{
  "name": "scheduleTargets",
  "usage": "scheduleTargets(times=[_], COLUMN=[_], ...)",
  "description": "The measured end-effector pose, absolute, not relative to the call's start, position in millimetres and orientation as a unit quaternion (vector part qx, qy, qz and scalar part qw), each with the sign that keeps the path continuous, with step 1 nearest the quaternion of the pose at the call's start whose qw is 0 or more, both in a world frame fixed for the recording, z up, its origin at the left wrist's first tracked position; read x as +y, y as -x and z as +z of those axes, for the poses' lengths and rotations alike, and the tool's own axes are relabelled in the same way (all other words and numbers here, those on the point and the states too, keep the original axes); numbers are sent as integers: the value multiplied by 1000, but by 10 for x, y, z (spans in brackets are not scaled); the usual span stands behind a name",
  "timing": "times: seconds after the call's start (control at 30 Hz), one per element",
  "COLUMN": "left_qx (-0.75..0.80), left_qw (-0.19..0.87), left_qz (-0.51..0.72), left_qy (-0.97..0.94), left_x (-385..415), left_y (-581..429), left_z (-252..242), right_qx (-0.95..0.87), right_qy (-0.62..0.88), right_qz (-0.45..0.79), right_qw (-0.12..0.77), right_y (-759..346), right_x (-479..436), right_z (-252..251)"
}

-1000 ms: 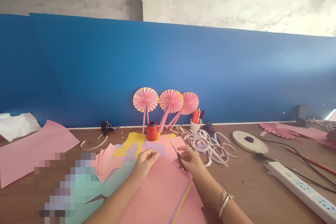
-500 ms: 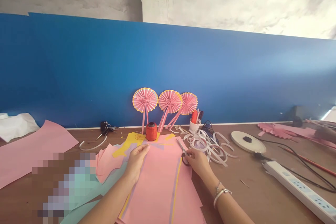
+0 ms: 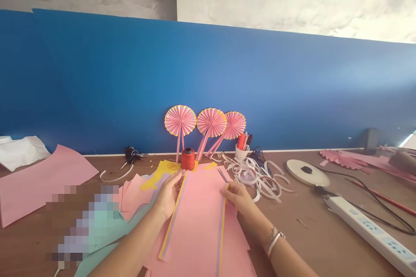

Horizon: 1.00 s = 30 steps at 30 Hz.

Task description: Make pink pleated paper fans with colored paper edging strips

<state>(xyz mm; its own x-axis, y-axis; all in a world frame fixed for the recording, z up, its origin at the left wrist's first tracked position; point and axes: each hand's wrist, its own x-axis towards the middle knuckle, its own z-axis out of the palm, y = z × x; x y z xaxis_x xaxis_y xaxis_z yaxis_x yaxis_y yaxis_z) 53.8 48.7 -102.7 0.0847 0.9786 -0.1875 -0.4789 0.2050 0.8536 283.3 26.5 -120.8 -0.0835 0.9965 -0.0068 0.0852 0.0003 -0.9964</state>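
My left hand (image 3: 169, 194) is closed on the upper left edge of a pink paper sheet (image 3: 198, 216) bordered by yellow and purple strips. My right hand (image 3: 239, 194) pinches the same sheet at its upper right edge. More pink paper (image 3: 238, 249) lies beneath it. Scissors (image 3: 222, 175) show only their blades beside my right fingers; the handles are hidden, so I cannot tell whether that hand touches them. Just beyond the sheet stands a red thread spool (image 3: 188, 160) on yellow paper (image 3: 165, 169).
Pleated pink rosettes (image 3: 180, 121) lean against the blue panel (image 3: 130, 82). White strips (image 3: 256, 175) lie tangled near a cup of pens (image 3: 242, 152). A power strip (image 3: 370, 229) and a round white disc (image 3: 303, 173) sit right. Teal paper (image 3: 113, 227) and keys (image 3: 131, 154) lie left.
My right fingers have shifted from the scissors' handles to the sheet's right edge. The bordered sheet has moved up and slightly right, and my left hand now grips its left edge.
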Motion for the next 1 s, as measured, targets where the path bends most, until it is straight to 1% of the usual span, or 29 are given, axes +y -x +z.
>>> scheduleTargets(times=[0.2, 0.33, 0.53, 0.63, 0.7, 0.8, 0.93, 1.0], left_qx=[416, 427, 432, 443, 451, 457, 454, 442], left_qw=[687, 684, 631, 612, 598, 572, 562, 571], left_qz=[517, 478, 411, 378, 384, 421, 445, 442], left_qy=[-295, -347, -497, -535, -540, -536, -529, -532], left_x=[517, 485, 405, 420, 443, 465, 452, 433], left_y=[-467, -422, -373, -341, -322, -320, -384, -415], left_z=[-985, -923, -775, -791, -823, -860, -850, -820], right_qx=[-466, -434, -413, -408, -409, -433, -499, -518], right_qy=[510, 498, 504, 497, 494, 504, 499, 489], right_qz=[479, 473, 466, 473, 468, 467, 515, 522], right_qw=[542, 583, 598, 602, 607, 583, 487, 469], right_y=[-2909, -2936, -2957, -2960, -2953, -2917, -2841, -2813], right_x=[259, 279, 295, 285, 274, 263, 289, 315], right_z=[-1104, -1112, -1127, -1105, -1076, -1052, -1147, -1223])
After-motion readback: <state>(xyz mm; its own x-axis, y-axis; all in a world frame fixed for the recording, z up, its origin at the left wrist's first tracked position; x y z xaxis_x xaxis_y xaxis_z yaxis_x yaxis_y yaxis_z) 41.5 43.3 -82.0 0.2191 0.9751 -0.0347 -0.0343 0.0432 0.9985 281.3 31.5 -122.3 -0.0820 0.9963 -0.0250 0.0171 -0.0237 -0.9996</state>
